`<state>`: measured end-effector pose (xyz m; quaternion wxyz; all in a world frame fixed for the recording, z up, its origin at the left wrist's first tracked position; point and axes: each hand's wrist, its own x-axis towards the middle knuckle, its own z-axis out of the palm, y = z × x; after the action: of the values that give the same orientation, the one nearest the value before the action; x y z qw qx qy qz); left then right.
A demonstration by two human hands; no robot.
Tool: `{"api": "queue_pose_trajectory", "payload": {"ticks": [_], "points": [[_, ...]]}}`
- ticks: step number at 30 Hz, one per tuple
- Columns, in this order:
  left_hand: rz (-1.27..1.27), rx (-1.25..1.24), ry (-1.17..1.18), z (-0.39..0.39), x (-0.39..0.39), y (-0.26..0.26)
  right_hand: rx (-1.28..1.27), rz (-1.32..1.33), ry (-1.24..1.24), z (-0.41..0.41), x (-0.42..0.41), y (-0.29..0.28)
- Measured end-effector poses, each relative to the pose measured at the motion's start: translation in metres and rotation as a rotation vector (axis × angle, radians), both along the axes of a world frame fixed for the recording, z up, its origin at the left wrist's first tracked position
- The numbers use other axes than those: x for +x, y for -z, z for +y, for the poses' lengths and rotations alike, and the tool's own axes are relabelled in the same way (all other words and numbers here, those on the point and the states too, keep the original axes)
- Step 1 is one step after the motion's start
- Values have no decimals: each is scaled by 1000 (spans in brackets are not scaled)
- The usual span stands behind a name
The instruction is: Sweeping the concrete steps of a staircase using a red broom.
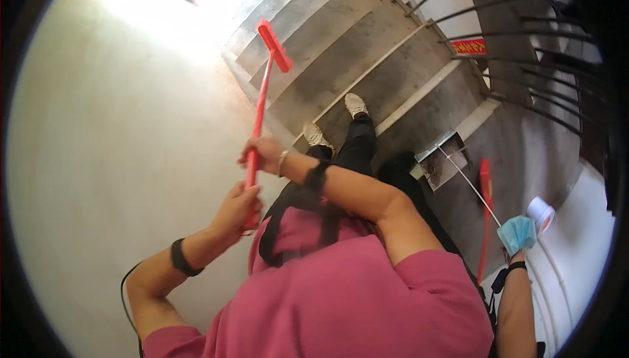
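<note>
My left hand [240, 208] is closed round the lower end of the red handle of a long broom [264, 85]. Farther up the same handle, my right hand [265, 154] grips it, a light bracelet at its wrist. The broom's red head [274, 46] points away from me, over the concrete steps [339, 58] and close to where they meet the pale wall. My feet, in light shoes, stand on the stairs below the broom head's right side.
Metal railings [516, 58] line the stairs at right. A co-worker's hand with a blue face mask [516, 234] is by the rod of a metal dustpan [444, 161] holding debris. Another red broom [485, 181] and a white cylindrical object [540, 213] are nearby. The pale wall [123, 137] borders my left.
</note>
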<state>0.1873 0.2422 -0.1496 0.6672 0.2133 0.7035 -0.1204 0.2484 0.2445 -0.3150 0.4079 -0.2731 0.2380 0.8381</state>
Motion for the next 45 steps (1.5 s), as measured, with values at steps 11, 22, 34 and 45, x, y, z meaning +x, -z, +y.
{"api": "queue_pose_trajectory", "payload": {"ticks": [11,22,34,45], "points": [[-618,-170,82,-45,79,35,-221,571,-208,-85,137,31],[-576,97,-296,-9,80,53,-122,-24,-650,-55,220,120],[-212,258,-625,-35,8,51,259,-738,-934,13,332,35],[-212,416,-936,-60,-14,63,90,-22,-677,81,220,103]]}}
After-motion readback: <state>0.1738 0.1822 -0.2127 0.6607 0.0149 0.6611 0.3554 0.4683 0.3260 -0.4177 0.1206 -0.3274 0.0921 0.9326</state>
